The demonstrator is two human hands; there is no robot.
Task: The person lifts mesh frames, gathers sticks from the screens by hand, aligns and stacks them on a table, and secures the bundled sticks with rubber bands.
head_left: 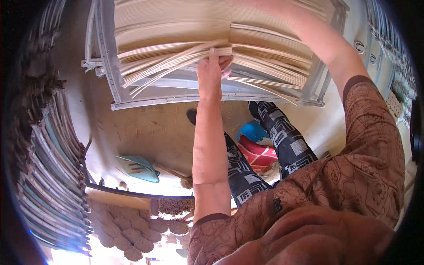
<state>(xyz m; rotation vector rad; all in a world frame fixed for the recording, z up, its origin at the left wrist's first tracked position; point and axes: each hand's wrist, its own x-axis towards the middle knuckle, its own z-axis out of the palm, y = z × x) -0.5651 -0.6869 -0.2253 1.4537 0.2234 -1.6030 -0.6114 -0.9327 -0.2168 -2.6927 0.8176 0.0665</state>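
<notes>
Rows of thin pale sticks lie side by side on a grey framed tray, in two columns that meet near its middle. My left hand is at that join, its fingers closed on the ends of some thin sticks. These sticks fan out leftward, and a few slant across the near part of the tray. Right of my left hand, a few loose sticks lie askew over the tray's near edge. My right forearm stretches over the tray's far right side; the hand is at the top edge, mostly cut off, its fingers hidden.
Stacked frames crowd the left side, and more racks stand at the right. Brown round-ended bundles are at the lower left. On the floor lie a teal dustpan-like piece and a red patterned cloth beside a blue round object.
</notes>
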